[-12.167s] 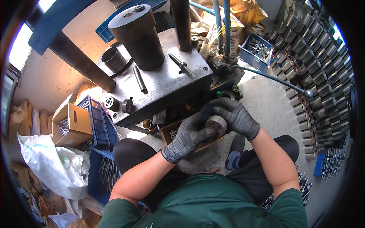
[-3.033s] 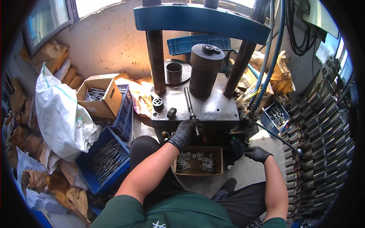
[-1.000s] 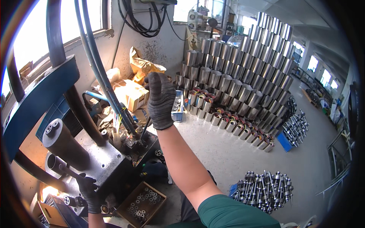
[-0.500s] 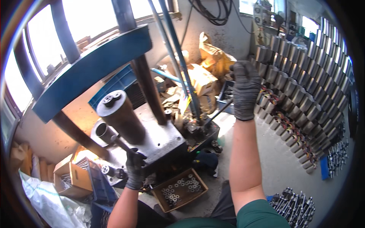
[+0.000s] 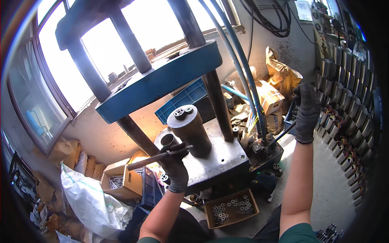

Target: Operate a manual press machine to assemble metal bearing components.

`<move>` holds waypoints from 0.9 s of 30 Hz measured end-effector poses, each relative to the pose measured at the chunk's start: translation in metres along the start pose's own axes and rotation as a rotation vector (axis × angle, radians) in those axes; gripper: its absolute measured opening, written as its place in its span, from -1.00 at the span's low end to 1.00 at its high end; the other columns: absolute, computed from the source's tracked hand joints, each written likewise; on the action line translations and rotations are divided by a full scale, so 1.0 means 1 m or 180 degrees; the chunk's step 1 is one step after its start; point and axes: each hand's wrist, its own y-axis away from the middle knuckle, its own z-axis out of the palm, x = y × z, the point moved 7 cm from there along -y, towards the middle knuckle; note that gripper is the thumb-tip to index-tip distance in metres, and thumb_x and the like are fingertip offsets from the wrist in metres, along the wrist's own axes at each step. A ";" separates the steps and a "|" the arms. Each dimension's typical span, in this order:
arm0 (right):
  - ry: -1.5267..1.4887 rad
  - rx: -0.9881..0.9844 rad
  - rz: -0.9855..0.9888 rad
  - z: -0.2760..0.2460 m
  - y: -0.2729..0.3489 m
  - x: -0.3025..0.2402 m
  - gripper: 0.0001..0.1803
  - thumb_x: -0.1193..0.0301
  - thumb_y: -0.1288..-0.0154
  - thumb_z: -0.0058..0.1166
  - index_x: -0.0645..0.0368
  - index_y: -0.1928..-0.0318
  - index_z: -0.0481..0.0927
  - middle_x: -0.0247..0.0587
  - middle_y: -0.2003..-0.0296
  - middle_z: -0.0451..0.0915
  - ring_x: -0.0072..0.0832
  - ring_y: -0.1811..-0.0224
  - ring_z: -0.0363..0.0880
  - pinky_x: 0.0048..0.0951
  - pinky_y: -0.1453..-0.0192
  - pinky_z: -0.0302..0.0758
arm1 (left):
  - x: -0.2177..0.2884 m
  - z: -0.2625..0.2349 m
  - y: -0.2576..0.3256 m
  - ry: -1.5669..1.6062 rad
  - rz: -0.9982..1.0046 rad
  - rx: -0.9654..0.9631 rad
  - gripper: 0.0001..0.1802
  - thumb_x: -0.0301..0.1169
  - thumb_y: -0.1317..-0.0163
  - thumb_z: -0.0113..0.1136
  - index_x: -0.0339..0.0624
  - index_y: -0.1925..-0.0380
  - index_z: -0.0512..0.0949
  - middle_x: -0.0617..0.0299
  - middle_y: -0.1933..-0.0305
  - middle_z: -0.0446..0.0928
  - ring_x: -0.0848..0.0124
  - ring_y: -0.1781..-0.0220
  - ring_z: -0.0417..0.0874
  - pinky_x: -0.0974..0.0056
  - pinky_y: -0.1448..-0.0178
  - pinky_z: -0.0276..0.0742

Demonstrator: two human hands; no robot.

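Observation:
My left hand (image 5: 176, 173), in a dark grey glove, is closed around a brownish metal bar (image 5: 146, 161). The bar lies slantwise in front of a hollow metal tube (image 5: 169, 140) and a tall steel cylinder (image 5: 189, 131), both standing on the press bed (image 5: 227, 156). Two small ring-shaped parts (image 5: 183, 111) rest on top of the cylinder. My right hand (image 5: 306, 115), gloved too, is raised at the right with its fingers curled. A dark pump lever (image 5: 283, 135) runs up to it and seems to be in its grip; the hand hides the lever's end.
The press's blue crossbeam (image 5: 162, 83) and steel columns (image 5: 218, 107) stand over the bed. Below is a shallow box of metal rings (image 5: 209, 220). A carton of rods (image 5: 133, 184) and a white sack (image 5: 87, 200) lie left; stacked metal cylinders (image 5: 338, 91) stand right.
The view has turned left, so things sit further right. The bar in my left hand has swung from pointing towards the tube to lying across in front of it. My right hand stays raised by the lever.

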 end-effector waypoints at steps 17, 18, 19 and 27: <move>0.0032 -0.0174 0.0034 0.001 0.002 0.014 -0.79 0.31 -0.55 0.17 0.22 0.16 0.65 -0.35 0.27 0.62 -0.57 0.21 0.52 -0.43 0.02 0.52 | -0.060 0.003 -0.180 0.0290 -0.0679 0.0637 -0.72 -0.17 -0.52 0.15 -0.16 0.07 0.44 -0.05 0.27 0.72 0.11 0.32 0.80 0.14 0.24 0.78; 0.0077 -0.0200 0.0021 0.001 0.001 0.015 -0.79 0.31 -0.55 0.17 0.22 0.16 0.65 -0.34 0.27 0.61 -0.56 0.21 0.52 -0.43 0.01 0.52 | -0.061 0.001 -0.182 0.0088 -0.0748 0.0703 -0.72 -0.18 -0.53 0.14 -0.16 0.07 0.43 -0.03 0.28 0.73 0.14 0.34 0.80 0.17 0.26 0.78; 0.0122 -0.0222 0.0006 0.001 0.001 0.015 -0.79 0.31 -0.56 0.16 0.22 0.16 0.65 -0.33 0.28 0.61 -0.55 0.21 0.52 -0.42 0.01 0.52 | -0.062 0.003 -0.184 0.0063 -0.0677 0.0596 -0.73 -0.19 -0.53 0.16 -0.16 0.08 0.43 0.00 0.32 0.73 0.17 0.39 0.79 0.18 0.29 0.78; 0.0192 -0.0204 -0.0049 0.000 0.002 0.014 -0.77 0.30 -0.56 0.16 0.23 0.15 0.65 -0.31 0.28 0.63 -0.54 0.22 0.53 -0.41 0.01 0.53 | -0.062 0.008 -0.190 -0.0181 -0.0674 0.0395 -0.71 -0.18 -0.52 0.20 -0.18 0.09 0.43 -0.02 0.34 0.72 0.17 0.42 0.79 0.14 0.23 0.82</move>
